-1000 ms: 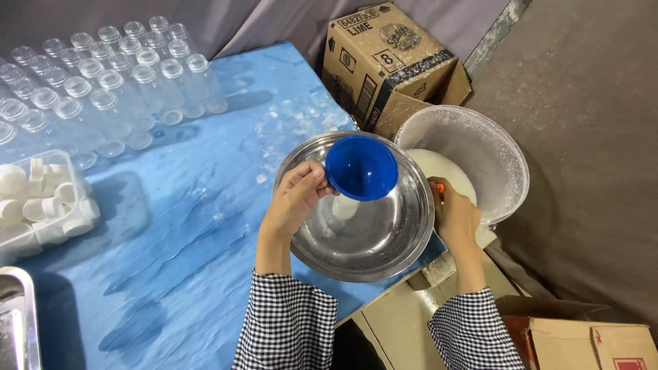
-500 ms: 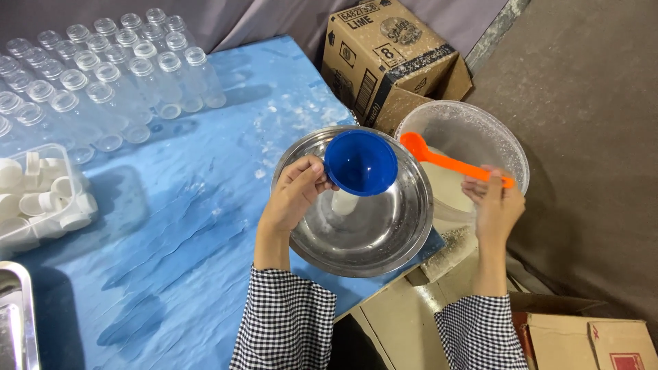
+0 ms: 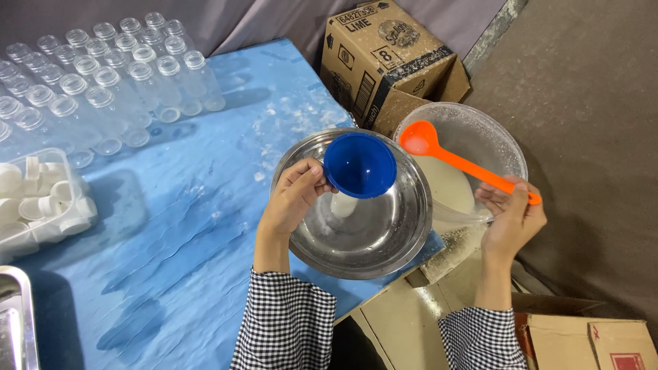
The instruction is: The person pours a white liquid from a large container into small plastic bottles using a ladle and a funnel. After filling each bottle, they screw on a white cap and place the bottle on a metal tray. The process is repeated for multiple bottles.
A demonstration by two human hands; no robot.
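Observation:
My left hand (image 3: 293, 199) grips the rim of a blue funnel (image 3: 360, 165), which stands in a small bottle inside a steel bowl (image 3: 370, 243) at the blue table's right edge. My right hand (image 3: 510, 218) holds the handle end of an orange ladle (image 3: 460, 162). The ladle's cup hangs over the rim of a clear bucket (image 3: 493, 140) with white liquid in it, just right of the funnel.
Several clear empty bottles (image 3: 103, 75) stand in rows at the back left of the blue table (image 3: 192, 219). A tub of white caps (image 3: 38, 202) sits at the left edge. Brown cardboard boxes (image 3: 384, 58) lie behind and below the bucket. A metal tray corner (image 3: 14, 322) shows bottom left.
My right hand has lifted the orange ladle out of the bucket and swung its cup left toward the funnel. My left hand has stayed on the funnel.

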